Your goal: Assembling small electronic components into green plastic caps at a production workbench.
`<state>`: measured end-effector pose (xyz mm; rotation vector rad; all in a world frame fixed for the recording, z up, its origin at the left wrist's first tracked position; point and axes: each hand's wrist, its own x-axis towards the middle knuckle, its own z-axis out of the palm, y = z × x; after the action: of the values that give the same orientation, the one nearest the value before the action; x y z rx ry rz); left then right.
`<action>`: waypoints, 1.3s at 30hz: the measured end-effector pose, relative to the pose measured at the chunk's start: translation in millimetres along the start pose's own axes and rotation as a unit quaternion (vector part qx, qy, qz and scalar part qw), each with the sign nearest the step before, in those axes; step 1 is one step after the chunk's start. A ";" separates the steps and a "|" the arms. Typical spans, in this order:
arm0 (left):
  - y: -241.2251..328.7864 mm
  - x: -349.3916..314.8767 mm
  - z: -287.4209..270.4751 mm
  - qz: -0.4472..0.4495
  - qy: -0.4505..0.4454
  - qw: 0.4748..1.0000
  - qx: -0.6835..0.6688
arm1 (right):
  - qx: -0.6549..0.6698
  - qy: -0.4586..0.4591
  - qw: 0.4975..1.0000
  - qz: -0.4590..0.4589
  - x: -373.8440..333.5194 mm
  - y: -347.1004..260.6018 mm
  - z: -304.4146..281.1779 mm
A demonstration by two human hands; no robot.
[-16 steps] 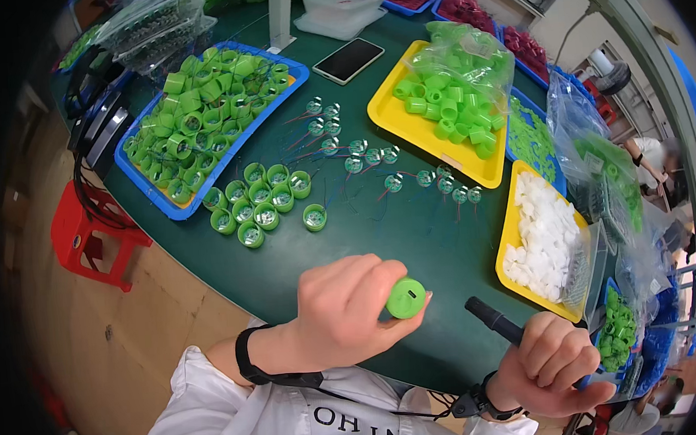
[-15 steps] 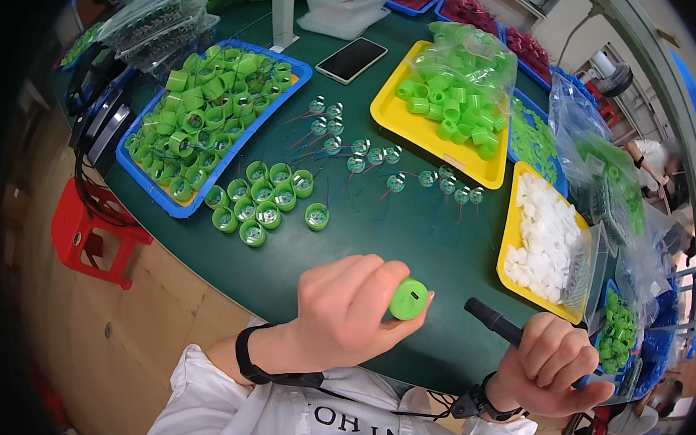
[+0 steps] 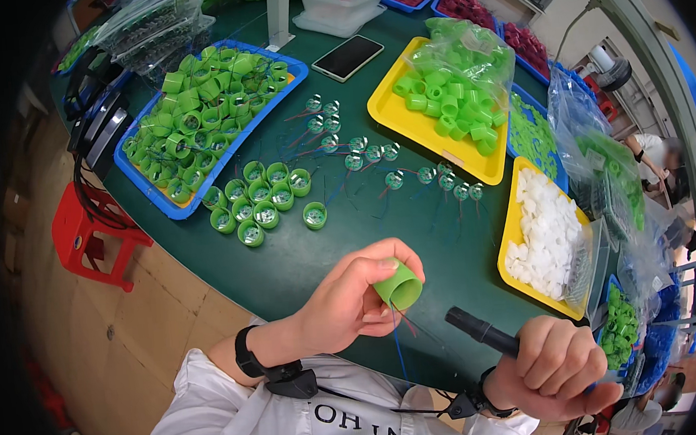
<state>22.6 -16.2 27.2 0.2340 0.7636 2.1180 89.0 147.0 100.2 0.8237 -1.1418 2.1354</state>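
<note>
A green plastic cup (image 3: 405, 289) is pinched in my left hand (image 3: 341, 302), thumb on its side. Its open end faces me, and a blue and a red wire hang from it. My right hand (image 3: 555, 364) grips a black rod-shaped tool (image 3: 482, 330) whose blunt end points toward the cup without touching it. Beyond my left hand, several green cups with circuit boards inside (image 3: 265, 214) stand grouped on the green table (image 3: 287, 265). Small round circuit boards (image 3: 357, 145) with thin wires lie scattered farther back.
A blue tray (image 3: 301, 70) at the left is heaped with green cups. To the right are a yellow tray of green rings (image 3: 431, 150) and another with white pieces (image 3: 546, 229). A phone (image 3: 348, 58) lies at the back. A red stool (image 3: 98, 241) stands left of the table.
My left hand has turned the green cup over: its slotted closed end showed before, and now its open end and the wires do. The black tool has shifted slightly left.
</note>
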 end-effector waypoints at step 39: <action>181.2 -44.5 -104.4 0.442 0.484 0.382 0.651 | -0.160 -0.077 0.983 0.044 15.3 -17.6 -16.4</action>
<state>-113.5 -178.4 56.8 0.1644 3.6802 1.5819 87.8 172.4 113.1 0.8101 -1.5783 1.9103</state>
